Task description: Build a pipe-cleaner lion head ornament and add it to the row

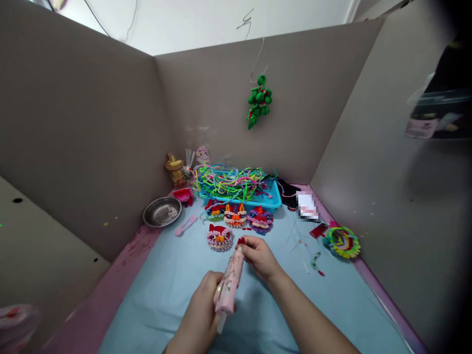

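My left hand (203,302) is wrapped round a pink hot glue gun (230,282), with a clear glue stick (221,323) poking out of its rear. The gun's nozzle points away from me. At the nozzle, my right hand (261,255) pinches a small dark red fuzzy piece (241,241). Whether the nozzle touches that piece I cannot tell. Just beyond lies a red and pink lion-like face (220,238) made of fuzzy stems. Behind it sit an orange face (235,215), a purple face (260,219) and a partly hidden blue and green one (216,210).
A blue tray (277,195) heaped with coloured fuzzy stems (232,182) stands at the back. To the left are a metal bowl (162,212) and pink tool (186,225); at the right, a yellow-green ring (342,242). Grey panels (273,137) enclose three sides; a green ornament (259,101) hangs behind.
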Available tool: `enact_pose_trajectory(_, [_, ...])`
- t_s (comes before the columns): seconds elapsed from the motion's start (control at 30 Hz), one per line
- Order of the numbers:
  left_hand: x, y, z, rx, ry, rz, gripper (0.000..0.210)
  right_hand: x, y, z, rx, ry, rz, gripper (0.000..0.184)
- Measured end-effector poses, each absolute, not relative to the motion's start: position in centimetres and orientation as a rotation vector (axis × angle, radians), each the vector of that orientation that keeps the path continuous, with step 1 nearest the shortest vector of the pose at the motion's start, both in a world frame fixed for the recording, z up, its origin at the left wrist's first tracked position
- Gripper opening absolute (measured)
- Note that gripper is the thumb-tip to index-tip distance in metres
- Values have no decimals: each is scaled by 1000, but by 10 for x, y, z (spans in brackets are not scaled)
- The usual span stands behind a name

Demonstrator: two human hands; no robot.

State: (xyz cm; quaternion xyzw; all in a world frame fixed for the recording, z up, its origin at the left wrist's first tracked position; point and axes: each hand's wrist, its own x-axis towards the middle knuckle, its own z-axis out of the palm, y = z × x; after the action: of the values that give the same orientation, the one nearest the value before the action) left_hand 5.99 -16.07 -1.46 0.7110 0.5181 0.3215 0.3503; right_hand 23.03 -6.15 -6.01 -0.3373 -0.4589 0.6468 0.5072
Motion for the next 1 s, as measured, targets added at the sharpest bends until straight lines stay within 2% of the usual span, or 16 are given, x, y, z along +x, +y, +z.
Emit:
enact_pose_trajectory(0.23, [61,-159,-16,1789,1422,727,14,231,-62,-59,-792,-1184,1522,25])
enact_pose_trajectory(1.0, [59,-155,-26,1859,1438,818,6,231,-64,-49,-793,-1293,1473,24])
